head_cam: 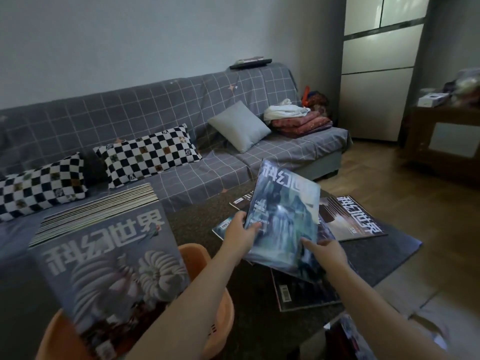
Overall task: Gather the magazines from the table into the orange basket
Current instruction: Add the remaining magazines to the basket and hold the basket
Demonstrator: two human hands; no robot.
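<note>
A blue-green magazine is lifted off the dark table, tilted up. My left hand grips its left edge, thumb on the cover. My right hand holds its lower right edge. Under and around it lie more magazines: one with white lettering at the right, a dark one nearer me, and others partly hidden. The orange basket stands at the lower left with a thick stack of magazines upright in it, a grey cover facing me.
A grey checked sofa runs behind the table, with two chequered cushions, a grey cushion and folded cloth. A brown cabinet stands at the right on the wooden floor.
</note>
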